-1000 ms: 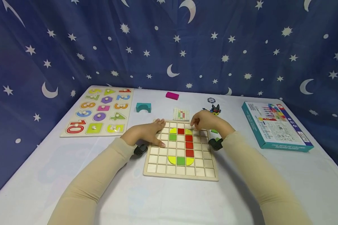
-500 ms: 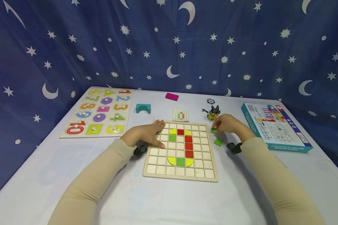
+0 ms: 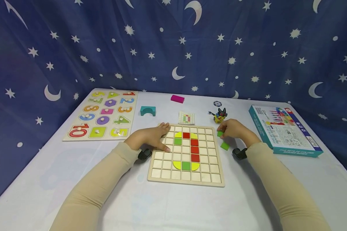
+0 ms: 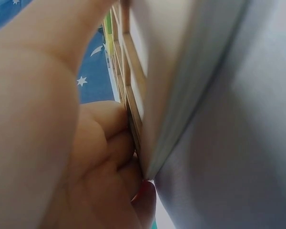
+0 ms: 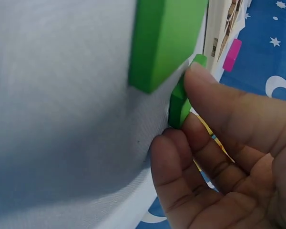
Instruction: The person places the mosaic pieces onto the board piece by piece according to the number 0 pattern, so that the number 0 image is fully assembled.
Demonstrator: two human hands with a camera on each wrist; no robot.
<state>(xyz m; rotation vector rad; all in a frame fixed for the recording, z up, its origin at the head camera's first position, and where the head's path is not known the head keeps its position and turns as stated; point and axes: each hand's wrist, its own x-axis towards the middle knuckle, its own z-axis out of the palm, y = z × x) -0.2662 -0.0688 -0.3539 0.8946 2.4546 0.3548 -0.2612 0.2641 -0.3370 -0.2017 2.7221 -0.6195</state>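
A wooden grid board (image 3: 186, 183) lies flat, with red and green squares and yellow rounded pieces set in its cells. My left hand (image 3: 151, 137) rests spread over its left edge, thumb on the cells; the left wrist view shows the fingers along the board's side. To the right of the board, my right hand (image 3: 234, 129) pinches a green square tile (image 5: 178, 102) between thumb and fingertips, low at the white cloth. A second green tile (image 3: 224, 146) lies just nearer, large in the right wrist view.
A small pattern card (image 3: 186, 118) lies behind the board. Beyond are a teal arch block (image 3: 148, 111), a magenta block (image 3: 177, 98), a toy figure (image 3: 219, 115) and a round chip (image 3: 217, 103). A number puzzle (image 3: 101, 115) sits left, a teal box (image 3: 284, 130) right.
My right hand has moved right from the board's top cells, where a yellow piece now shows uncovered, to the green tile beside the board. The left hand has stayed put.
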